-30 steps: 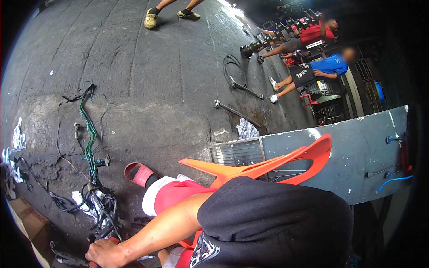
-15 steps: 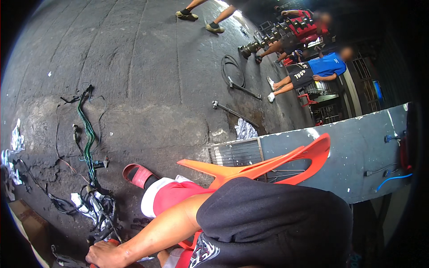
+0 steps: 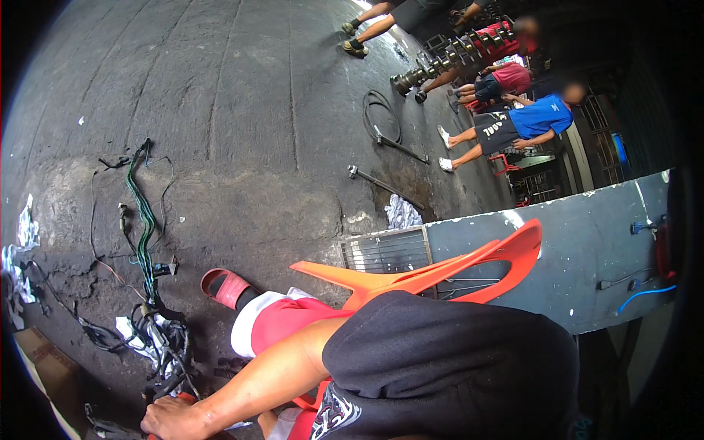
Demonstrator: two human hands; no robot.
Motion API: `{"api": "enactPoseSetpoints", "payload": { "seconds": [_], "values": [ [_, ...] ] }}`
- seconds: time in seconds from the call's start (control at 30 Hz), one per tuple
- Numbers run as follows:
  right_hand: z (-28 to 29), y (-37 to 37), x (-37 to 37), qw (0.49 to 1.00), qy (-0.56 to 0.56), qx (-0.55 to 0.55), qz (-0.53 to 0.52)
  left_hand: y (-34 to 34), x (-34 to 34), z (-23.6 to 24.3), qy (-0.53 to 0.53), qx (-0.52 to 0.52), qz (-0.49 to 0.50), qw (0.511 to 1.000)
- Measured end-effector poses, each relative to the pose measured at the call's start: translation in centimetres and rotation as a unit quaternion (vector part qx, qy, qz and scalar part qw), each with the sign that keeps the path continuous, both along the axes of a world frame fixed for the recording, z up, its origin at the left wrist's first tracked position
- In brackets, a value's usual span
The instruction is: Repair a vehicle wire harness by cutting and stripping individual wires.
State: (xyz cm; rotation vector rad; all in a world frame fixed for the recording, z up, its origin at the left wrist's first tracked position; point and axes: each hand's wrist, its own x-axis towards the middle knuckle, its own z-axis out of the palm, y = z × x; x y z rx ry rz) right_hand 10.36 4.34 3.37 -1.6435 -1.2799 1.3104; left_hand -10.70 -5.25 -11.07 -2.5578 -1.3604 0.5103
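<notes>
A red handle (image 3: 190, 397) is gripped in the closed left hand (image 3: 174, 419), near the wires (image 3: 149, 271) on the floor (image 3: 249, 205); the right hand cannot be seen. The handle (mostly hidden) is judged stiff, light, and best held mid-length.

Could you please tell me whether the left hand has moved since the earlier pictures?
No, the left hand shows no clear shift against the metal grate, staying beside the tangled wiring harness.
</notes>
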Motion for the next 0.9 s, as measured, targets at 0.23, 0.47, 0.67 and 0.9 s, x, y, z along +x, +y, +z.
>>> {"api": "enactPoseSetpoints", "payload": {
  "seconds": [0.23,0.47,0.67,0.9],
  "values": [
    [0.4,-0.3,-0.1,1.0,-0.016,-0.009,-0.022,-0.5,-0.2,0.1,0.049,0.003,-0.022,0.999],
    [0.8,-0.4,0.6,1.0,0.025,-0.019,-0.002,-1.2,-0.6,0.5,0.101,0.003,-0.043,0.994],
    [1.1,-0.4,0.9,1.0,0.03,-0.005,0.003,-1.7,-0.8,0.8,0.145,0.005,-0.059,0.988],
    [1.5,-0.5,1.0,1.0,-0.005,-0.01,0.013,-2.5,-1.1,1.3,0.195,0.006,-0.077,0.978]
  ]
}}
